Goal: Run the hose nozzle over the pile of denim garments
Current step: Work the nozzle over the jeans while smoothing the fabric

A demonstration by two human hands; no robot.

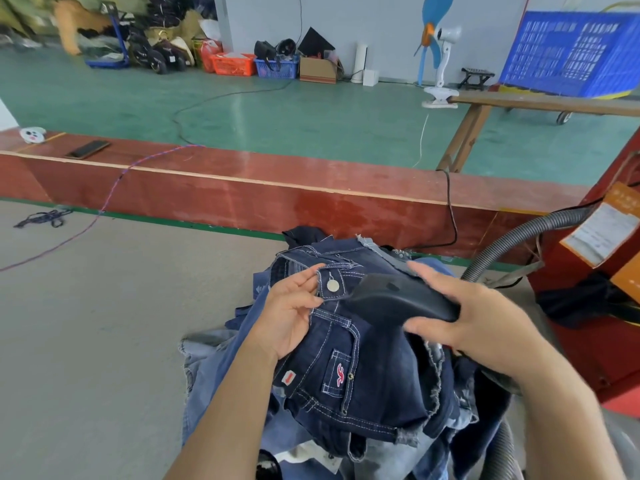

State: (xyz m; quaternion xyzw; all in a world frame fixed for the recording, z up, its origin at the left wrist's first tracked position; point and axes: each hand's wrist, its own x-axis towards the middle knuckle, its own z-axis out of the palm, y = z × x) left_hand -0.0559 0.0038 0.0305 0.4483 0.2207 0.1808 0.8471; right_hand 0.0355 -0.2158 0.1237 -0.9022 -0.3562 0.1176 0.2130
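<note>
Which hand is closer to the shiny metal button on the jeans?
Left. The left hand holds the waistband right beside the metal button; the right hand is farther off, gripping the black nozzle.

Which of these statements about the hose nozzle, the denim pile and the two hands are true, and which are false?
1. The right hand grips the black hose nozzle. True.
2. The left hand is lifted clear of the denim. False: it holds the dark denim shorts at the waistband, near the metal button.
3. The nozzle sits over the denim pile. True.
4. The top garment is light blue. False: it is dark navy; lighter denim lies beneath.
5. A phone lies on the red ledge. True.
</note>
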